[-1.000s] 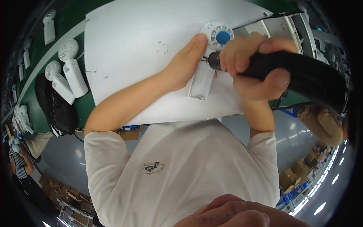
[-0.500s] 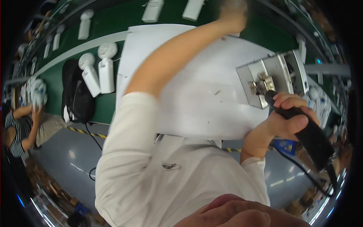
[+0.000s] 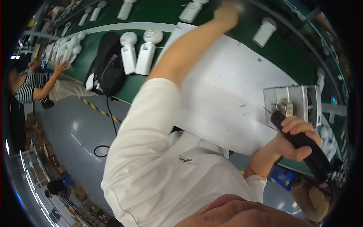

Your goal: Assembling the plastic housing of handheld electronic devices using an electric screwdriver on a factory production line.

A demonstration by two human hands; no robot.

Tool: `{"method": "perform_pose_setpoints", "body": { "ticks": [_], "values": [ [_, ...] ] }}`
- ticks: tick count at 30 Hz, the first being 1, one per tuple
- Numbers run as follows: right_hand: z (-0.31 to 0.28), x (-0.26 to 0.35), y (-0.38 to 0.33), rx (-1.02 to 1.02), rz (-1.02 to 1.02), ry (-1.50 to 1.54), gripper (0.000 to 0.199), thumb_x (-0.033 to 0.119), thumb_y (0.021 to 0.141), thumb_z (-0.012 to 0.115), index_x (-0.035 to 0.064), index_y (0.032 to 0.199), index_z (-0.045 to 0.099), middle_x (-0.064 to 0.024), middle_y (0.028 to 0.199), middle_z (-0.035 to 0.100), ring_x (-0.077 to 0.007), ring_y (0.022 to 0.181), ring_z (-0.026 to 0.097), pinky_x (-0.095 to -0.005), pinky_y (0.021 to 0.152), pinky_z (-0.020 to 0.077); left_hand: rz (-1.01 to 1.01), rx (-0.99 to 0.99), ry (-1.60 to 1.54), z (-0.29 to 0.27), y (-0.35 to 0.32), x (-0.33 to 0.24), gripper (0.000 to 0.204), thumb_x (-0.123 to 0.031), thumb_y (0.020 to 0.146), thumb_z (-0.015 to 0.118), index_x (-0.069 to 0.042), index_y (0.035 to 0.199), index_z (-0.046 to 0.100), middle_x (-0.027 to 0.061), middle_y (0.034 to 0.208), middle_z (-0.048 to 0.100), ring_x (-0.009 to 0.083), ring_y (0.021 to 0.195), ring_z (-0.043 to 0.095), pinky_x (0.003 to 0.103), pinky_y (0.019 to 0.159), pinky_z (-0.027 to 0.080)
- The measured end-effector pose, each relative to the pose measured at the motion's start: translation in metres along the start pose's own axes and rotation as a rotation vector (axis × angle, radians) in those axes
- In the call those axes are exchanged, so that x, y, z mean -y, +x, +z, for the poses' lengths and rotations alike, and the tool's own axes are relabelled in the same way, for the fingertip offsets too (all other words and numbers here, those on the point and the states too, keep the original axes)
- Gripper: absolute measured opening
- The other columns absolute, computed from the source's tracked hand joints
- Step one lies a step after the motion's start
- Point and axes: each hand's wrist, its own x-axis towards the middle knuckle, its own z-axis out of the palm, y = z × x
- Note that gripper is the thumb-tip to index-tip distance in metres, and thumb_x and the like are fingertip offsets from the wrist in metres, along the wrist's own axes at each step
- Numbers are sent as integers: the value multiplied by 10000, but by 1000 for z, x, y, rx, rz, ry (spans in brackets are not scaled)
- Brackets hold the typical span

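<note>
My right hand (image 3: 295, 137) is wrapped round a black electric screwdriver (image 3: 317, 162). Its thin bit points up and left, at the front of a metal screw feeder box (image 3: 279, 94) on the right of the white work sheet (image 3: 223, 90). Far across the sheet, my left hand (image 3: 227, 14) reaches over the green belt (image 3: 242, 28). Motion smears its fingers, so whether they hold anything is unclear. A white handheld fan (image 3: 191, 11) lies on the belt to the left of that hand, and another white fan (image 3: 264, 33) to its right.
Two white fans (image 3: 149, 53) lie side by side left of the sheet, next to a black bag (image 3: 109, 64). A cord hangs from the bag's side of the table. At far left a person in a striped top (image 3: 36, 89) works beside piled white fans (image 3: 64, 49).
The view has swung, so the table sits further right. The screwdriver's bit has come away from the feeder's mechanism. My left hand stays stretched out and blurred over the belt.
</note>
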Motion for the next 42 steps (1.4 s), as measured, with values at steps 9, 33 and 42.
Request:
{"method": "perform_pose_setpoints", "body": {
  "ticks": [9,33,42],
  "values": [
    [24,14,2,46,0,267,540,578,888,552,120,1146,425,-64,737,532,-180,522,507,-306,455,464,-553,744,-1574,-128,-203,-47,410,-375,960,542,-40,1195,519,94,1028,632,179,894,623,299,780,523],
    [23,-30,-8,182,167,127,424,532,940,429,148,1113,475,-48,686,491,-144,479,446,-305,431,417,-497,979,-1866,-95,-244,-53,415,-422,1005,430,-68,1219,457,68,1045,627,108,790,599,252,681,535],
    [31,-55,-12,137,237,137,413,535,943,429,148,1086,454,-40,667,485,-136,464,432,-294,417,405,-469,1043,-1878,-84,-240,-43,386,-405,1003,449,-63,1178,477,65,1033,627,115,768,592,243,669,532]
  ]
}}
